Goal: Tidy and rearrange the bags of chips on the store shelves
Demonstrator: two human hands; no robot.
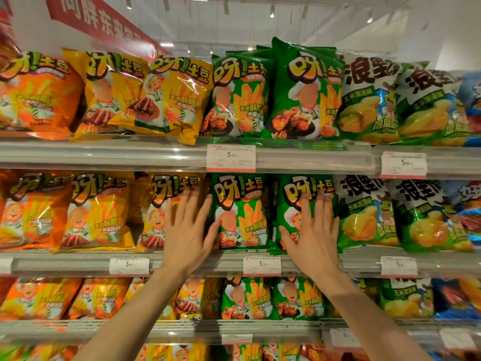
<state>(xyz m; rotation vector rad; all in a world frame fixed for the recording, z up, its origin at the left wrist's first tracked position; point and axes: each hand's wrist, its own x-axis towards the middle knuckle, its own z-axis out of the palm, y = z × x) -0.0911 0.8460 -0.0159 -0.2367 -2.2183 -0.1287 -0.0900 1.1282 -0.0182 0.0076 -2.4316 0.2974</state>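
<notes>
Shelving unit fills the view, w/ several tiers of chip bags standing upright, long axis vertical, fronts facing out toward the camera. Colour blocks run L to R: orange, yellow, green, then white-green bags and blue at far R. Top tier has bags leaning a bit; green bag at top stands taller than its neighbour and tilts slightly. White price tags clip on the clear shelf rails.

Both arms reach up and fwd from the bottom edge, forearms bare, converging on the 2nd tier.

Left hand: palm fwd, back of hand to camera, fingers straight and spread apart. Fingertips lie over the top of the yellow bag; thumb points R toward the edge of the left green bag. Holds nothing; whether the palm actually presses the bag I can't tell.

Right hand: same pose, palm fwd, fingers straight, slightly fanned, tips up at the logo of the right green bag. Thumb sticks out L, across the lower part of that bag. Nothing gripped; looks flat against the bag front.

The 2 green bags sit side by side mid-2nd tier, between the yellow bags on L and the white-green bag on R, tops up, bottoms on the shelf, just behind the rail. The left green bag lies between the two hands.

Lower tier repeats the same colour order, partly hidden by the forearms.
</notes>
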